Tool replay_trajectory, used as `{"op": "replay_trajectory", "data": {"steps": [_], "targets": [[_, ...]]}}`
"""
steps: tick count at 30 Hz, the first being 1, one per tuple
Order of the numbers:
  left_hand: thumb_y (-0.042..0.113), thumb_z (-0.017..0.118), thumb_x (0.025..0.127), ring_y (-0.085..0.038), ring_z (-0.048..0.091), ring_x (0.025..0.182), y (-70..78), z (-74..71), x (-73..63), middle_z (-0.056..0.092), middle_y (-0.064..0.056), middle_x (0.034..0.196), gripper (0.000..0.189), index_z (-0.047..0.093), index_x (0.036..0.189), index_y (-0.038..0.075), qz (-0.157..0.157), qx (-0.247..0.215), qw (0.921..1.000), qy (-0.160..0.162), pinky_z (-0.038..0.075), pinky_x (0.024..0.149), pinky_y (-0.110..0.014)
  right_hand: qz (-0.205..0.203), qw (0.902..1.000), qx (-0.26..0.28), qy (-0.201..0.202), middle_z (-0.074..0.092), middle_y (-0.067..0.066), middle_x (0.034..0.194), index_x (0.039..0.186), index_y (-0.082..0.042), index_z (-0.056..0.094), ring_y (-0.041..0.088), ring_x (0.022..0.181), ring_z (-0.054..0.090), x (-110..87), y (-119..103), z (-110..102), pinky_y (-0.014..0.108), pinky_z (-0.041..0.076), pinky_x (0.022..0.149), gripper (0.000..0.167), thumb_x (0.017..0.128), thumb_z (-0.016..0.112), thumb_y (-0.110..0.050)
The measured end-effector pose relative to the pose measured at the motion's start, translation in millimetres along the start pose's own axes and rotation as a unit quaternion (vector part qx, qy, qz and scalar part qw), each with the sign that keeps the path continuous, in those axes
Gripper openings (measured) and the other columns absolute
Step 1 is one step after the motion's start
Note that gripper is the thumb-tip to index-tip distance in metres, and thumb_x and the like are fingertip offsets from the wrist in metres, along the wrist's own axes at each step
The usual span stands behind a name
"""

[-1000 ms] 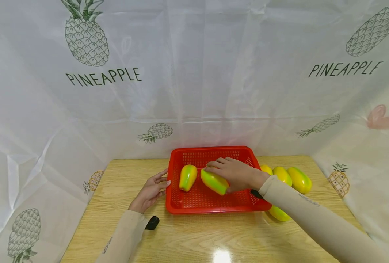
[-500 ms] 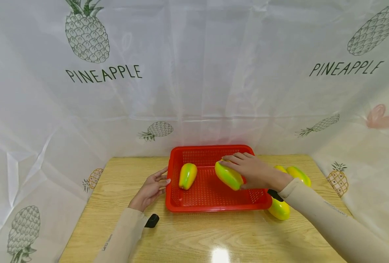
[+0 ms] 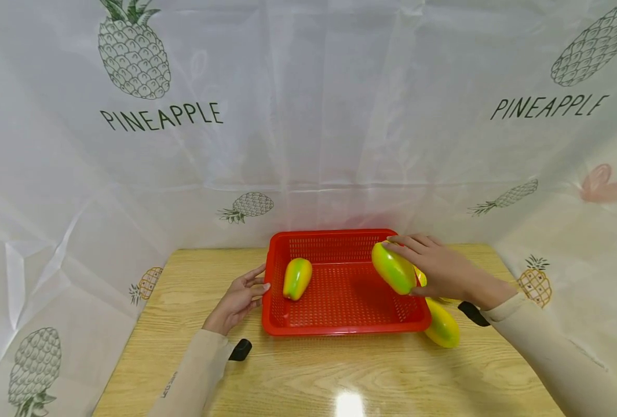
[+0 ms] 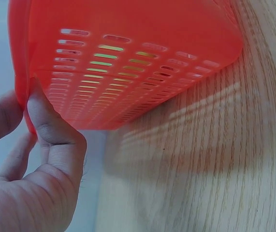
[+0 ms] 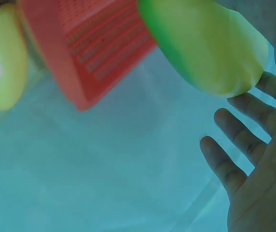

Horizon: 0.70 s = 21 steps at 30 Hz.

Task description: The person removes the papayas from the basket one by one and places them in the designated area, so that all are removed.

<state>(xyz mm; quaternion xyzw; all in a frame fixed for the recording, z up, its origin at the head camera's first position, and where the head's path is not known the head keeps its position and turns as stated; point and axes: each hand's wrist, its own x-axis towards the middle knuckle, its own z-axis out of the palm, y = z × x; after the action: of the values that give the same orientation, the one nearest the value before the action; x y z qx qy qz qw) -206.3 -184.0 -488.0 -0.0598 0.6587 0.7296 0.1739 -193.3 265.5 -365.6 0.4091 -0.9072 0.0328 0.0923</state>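
My left hand [image 3: 237,302] pinches the left rim of a red plastic basket [image 3: 344,330], its thumb on the outer side in the left wrist view. My right hand [image 3: 440,265] holds a yellow-green papaya [image 3: 393,269] above the basket's right side. In the right wrist view, some fingertips touch this papaya [image 5: 208,46] while other fingers [image 5: 222,164] stand apart from it. A second papaya [image 3: 298,279] lies inside the basket at the left. Another papaya [image 3: 442,324] rests on the table just outside the basket's right end.
More yellow fruit [image 3: 421,277] beyond the basket's right wall is mostly hidden by the right hand. The wooden table [image 3: 298,376] ends at the back against a white pineapple-print curtain [image 3: 329,145]. Black wrist devices [image 3: 241,350] sit at both cuffs.
My right hand has lifted the papaya and carried it rightward from the basket's middle to above its right side. The left hand and the basket have stayed in place.
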Motion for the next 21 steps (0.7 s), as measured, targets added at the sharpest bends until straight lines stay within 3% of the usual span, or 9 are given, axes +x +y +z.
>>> {"op": "replay_trajectory", "data": {"steps": [8,21], "targets": [[0.000,0.060,0.106,-0.010,0.062,0.089,2.1,0.6,-1.1,0.052,-0.018,0.135,0.064,0.039,0.165,0.011,0.003,0.004,1.0000,-0.003,0.057,0.076,-0.024,-0.003,0.9985,-0.011,0.053,0.051,0.012,0.152,0.152,-0.005,0.050,0.036,0.131,0.051,-29.3,13,-1,0.060,0.050,0.100,0.109,0.059,0.105,-0.022],[0.000,0.060,0.106,-0.010,0.063,0.090,0.4,0.7,-0.7,0.051,-0.020,0.136,0.063,0.039,0.164,0.010,0.008,0.005,0.9999,-0.006,0.058,0.076,-0.025,0.028,0.9966,-0.024,0.073,0.052,0.014,0.150,0.155,-0.005,0.048,0.039,0.127,0.053,-81.7,31,9,0.062,0.048,0.094,0.120,0.053,0.108,-0.030]]}}
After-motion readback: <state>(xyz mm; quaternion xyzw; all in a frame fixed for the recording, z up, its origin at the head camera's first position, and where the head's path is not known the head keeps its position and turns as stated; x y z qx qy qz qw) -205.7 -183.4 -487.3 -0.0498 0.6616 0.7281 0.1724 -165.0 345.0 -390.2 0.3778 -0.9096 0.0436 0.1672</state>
